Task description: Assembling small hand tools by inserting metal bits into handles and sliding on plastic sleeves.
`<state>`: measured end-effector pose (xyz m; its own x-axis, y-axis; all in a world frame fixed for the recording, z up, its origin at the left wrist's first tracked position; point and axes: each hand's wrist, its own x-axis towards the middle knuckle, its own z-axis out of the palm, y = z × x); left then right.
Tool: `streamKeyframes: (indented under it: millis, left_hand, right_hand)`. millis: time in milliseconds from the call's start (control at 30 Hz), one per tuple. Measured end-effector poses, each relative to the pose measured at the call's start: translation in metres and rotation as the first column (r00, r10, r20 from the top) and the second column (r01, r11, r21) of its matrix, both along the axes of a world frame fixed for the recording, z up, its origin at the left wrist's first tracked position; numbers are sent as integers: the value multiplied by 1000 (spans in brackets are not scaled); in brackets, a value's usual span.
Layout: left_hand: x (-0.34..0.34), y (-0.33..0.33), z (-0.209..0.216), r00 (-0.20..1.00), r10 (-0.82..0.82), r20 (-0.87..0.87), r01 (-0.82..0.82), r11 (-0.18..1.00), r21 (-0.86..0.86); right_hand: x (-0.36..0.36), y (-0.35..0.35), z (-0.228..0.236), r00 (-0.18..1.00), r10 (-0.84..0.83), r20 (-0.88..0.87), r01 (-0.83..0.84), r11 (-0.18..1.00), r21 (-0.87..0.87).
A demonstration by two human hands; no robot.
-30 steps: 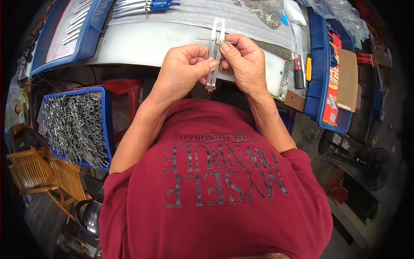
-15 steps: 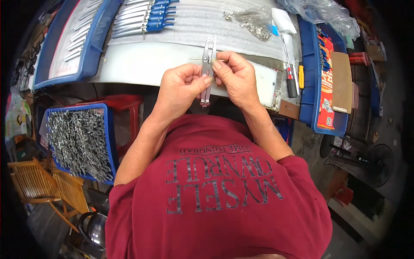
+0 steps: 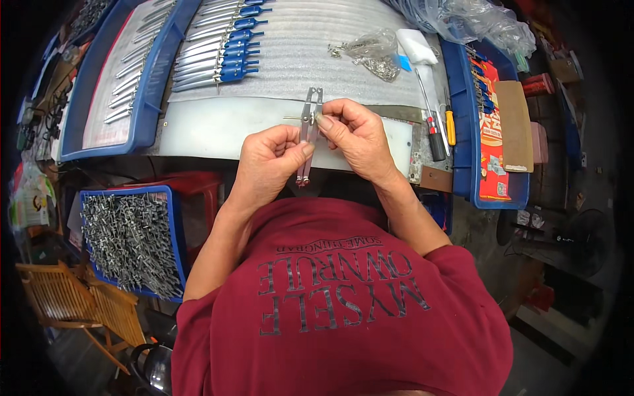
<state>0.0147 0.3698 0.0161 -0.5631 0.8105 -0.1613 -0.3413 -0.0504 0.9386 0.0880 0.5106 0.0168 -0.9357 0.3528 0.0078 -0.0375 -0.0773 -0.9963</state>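
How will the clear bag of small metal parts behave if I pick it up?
The clear bag is probably floppy, since its plastic lies crumpled. It may feel heavy for its size, given the clustered small metal parts. It could spill, as parts also show by its left end.

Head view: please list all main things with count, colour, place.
metal frame: one, silver, centre
thin rod: one, metallic, at frame
board: one, white, upper centre
blue-ended pieces: many, silver, top left
parts bag: one, clear, top right
screwdrivers: at least two, yellow, black-red handles, right
trays: at least three, blue, both sides
chair: one, brown, lower left
shirt: one, dark red, bottom
left hand: one, bare, on frame
right hand: one, bare, on frame
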Motion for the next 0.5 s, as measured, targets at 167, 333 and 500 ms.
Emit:
streamKeyframes:
  millis: [167,333,500]
  left_hand:
    - [5,-1,2,950,142,-279,-168,983,-72]
    - [-2,4,1,155,145,-977,-322,943,88]
    - [-3,3,4,-171,25,-985,-330,941,81]
  right_hand:
    - [1,6,4,990,-129,-50,137,965,225]
    - [4,7,19,995,-96,22,94,993,68]
    - [6,11,22,991,-70,116,74,997,-26]
